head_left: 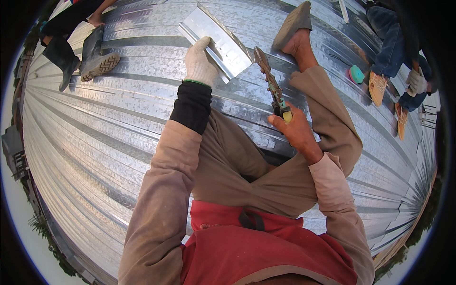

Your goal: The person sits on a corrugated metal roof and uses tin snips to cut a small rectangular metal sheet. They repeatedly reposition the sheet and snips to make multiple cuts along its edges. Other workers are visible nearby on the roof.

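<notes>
My left hand (199,61), in a white knit glove, is closed on the near left edge of a short bent piece of sheet metal (221,40), thumb lying over its top face. Bare and wrapped round the handles, my right hand (298,127) holds a pair of tin snips (272,83) with worn green and yellow grips. The dark jaws of the snips point away from me, just right of the metal piece's corner and apparently apart from it. Both hands are above the ribbed metal roofing between my bent legs.
Ribbed metal roofing sheets (118,142) spread all round me. At upper left are a person's black rubber boots (92,57). Another person with a gloved hand and orange shoes (378,89) is at right, near a teal and pink round object (356,74). A narrow metal strip (343,10) lies farther off.
</notes>
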Demonstrator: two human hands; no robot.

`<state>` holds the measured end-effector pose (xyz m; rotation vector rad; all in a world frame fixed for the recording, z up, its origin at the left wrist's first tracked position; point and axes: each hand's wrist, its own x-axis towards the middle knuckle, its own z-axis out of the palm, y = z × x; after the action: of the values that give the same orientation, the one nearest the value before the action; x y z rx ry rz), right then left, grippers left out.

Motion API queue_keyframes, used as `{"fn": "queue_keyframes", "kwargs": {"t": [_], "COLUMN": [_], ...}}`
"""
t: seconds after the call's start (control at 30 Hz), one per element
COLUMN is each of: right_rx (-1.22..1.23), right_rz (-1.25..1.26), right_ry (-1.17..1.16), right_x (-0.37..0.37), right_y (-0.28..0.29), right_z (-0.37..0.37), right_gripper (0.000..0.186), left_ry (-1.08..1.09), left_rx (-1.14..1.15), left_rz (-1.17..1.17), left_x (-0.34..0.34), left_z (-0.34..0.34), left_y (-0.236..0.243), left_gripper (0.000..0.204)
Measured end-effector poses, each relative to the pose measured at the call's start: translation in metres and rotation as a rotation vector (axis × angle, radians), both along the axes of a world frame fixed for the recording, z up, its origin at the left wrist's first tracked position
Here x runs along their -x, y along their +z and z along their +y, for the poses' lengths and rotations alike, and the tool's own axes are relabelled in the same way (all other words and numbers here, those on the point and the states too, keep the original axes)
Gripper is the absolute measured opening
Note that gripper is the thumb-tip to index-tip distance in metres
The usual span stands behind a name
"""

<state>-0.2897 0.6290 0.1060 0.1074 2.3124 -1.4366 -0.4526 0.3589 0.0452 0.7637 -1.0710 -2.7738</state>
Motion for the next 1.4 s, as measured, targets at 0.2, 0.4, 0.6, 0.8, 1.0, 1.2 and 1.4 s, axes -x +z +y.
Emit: {"fn": "queue_keyframes", "kwargs": {"t": [0.2,0.4,0.6,0.8,1.0,1.2,1.4], "right_rx": [0.096,0.013,-0.015,0.024,0.0,-0.075,-0.228], "right_rz": [-0.014,-0.034,-0.03,-0.022,0.027,-0.005,-0.044], "right_ry": [-0.063,-0.006,0.01,0.01,0.032,0.03,0.117], "right_x": [0.001,0.006,0.002,-0.003,-0.001,-0.003,0.001], "right_y": [-0.005,-0.006,-0.005,-0.028,-0.023,-0.036,-0.019], "right_z": [0.005,0.01,0.004,0.008,0.007,0.011,0.006], "right_gripper": [0.034,0.045,0.035,0.028,0.029,0.041,0.061], "left_ry": [-0.079,-0.139,-0.032,-0.05,-0.196,-0.397,-0.489], "left_rx": [-0.138,-0.11,-0.206,-0.241,-0.046,0.131,0.179], "left_rz": [-0.025,0.011,-0.009,0.176,0.197,0.211,0.244], "left_x": [0.003,0.002,0.005,0.002,-0.011,-0.017,-0.014], "left_z": [-0.011,-0.009,-0.011,-0.001,0.004,0.008,0.014], "left_y": [-0.011,-0.004,-0.013,-0.007,0.018,0.035,0.027], "left_gripper": [0.028,0.031,0.02,0.035,0.052,0.056,0.046]}}
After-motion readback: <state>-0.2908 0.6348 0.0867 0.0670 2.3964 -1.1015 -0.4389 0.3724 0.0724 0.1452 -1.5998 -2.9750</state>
